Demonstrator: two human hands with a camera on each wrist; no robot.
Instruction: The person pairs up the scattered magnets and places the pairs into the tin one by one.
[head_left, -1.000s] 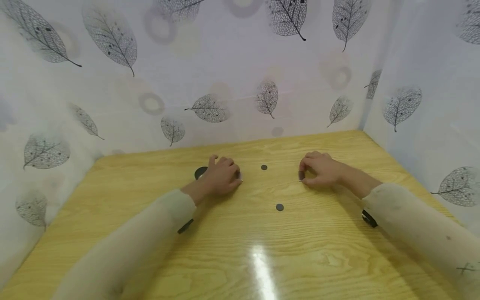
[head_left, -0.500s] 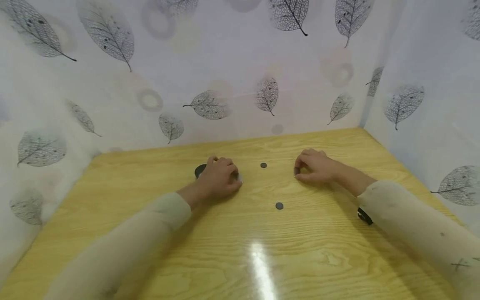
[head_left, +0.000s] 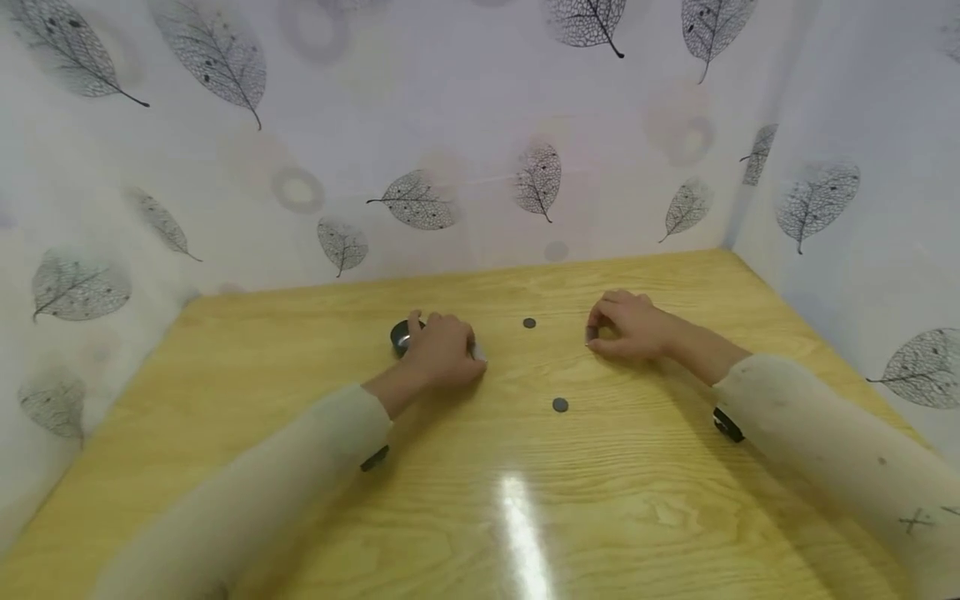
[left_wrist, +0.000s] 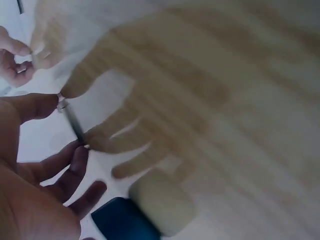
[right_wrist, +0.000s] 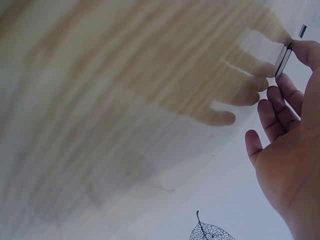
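Well, the far disc (head_left: 529, 322), small, dark grey and lying flat on the yellowish wood-grain bench (head_left: 480, 450), sits between two hands that are well apart from each other. To the left of the far disc, the left hand (head_left: 442, 352) pinches a slim piece (left_wrist: 73, 125) between thumb and fingertips; it looks pale from the head view and dark with a bright end from the left wrist, so what exactly it is I cannot tell. To the right of the far disc, the right hand (head_left: 626, 329) has its thumb and a fingertip clamped on a thin, flat piece (right_wrist: 283, 60), seen edge-on, its other fingers loosely bent. A near disc (head_left: 560, 405), also dark grey, lies on the person's side of the far disc and slightly to its right. Farther left of the far disc than the slim piece, a black bowl (head_left: 400, 337) is partly hidden by the left hand. Beyond the far disc hangs a white leaf-print cloth (head_left: 465, 108).
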